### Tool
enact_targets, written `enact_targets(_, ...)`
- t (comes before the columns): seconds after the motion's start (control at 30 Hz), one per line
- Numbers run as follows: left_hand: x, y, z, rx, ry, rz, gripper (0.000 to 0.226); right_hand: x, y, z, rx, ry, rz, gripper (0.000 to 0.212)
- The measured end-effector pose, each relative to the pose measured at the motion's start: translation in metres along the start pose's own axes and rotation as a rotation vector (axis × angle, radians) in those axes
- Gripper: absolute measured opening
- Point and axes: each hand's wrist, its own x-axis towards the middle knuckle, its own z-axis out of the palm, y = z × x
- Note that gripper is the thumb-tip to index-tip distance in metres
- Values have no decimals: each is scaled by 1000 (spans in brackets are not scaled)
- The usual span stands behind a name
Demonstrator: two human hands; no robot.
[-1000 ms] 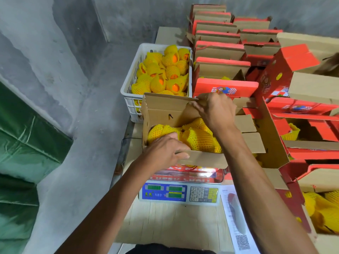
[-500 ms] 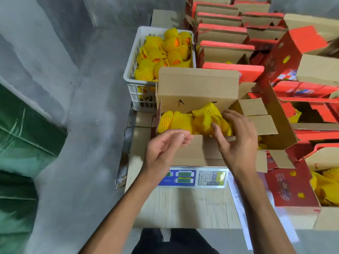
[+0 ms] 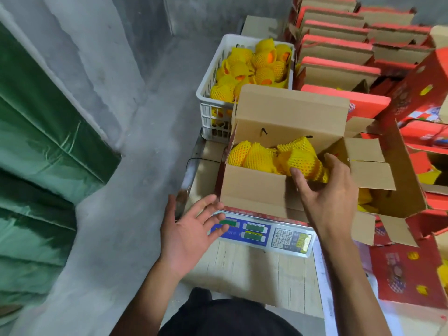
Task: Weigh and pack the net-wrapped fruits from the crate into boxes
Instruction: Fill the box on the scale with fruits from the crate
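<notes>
We saw an open cardboard box [image 3: 254,190] resting on the scale [image 3: 264,235], its flaps up, packed with fruits [image 3: 261,157] in yellow foam netting. Just behind the box stood the white slatted crate [image 3: 208,103], piled with more net-wrapped fruits [image 3: 254,66].

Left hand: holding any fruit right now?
No. The left hand is spread open and empty over the scale's left end, apart from the net-wrapped fruits in the box.
</notes>
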Motion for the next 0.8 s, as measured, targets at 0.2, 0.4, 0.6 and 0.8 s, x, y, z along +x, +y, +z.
enact_targets(0.2,-5,-7,-17,-73,149,25,79,2,5,-1,-18,-50,-5,76)
enact_targets(0.4,-13,-17,-25,-102,169,68,77,6,7,-6,-31,-81,-26,83)
enact_targets(0.6,-22,-23,-27,-96,195,77,77,16,-1,-9,-124,-128,-27,86)
enact_targets(0.8,-31,-24,-28,-92,225,56,75,28,-3,-6,-217,-248,60,85)
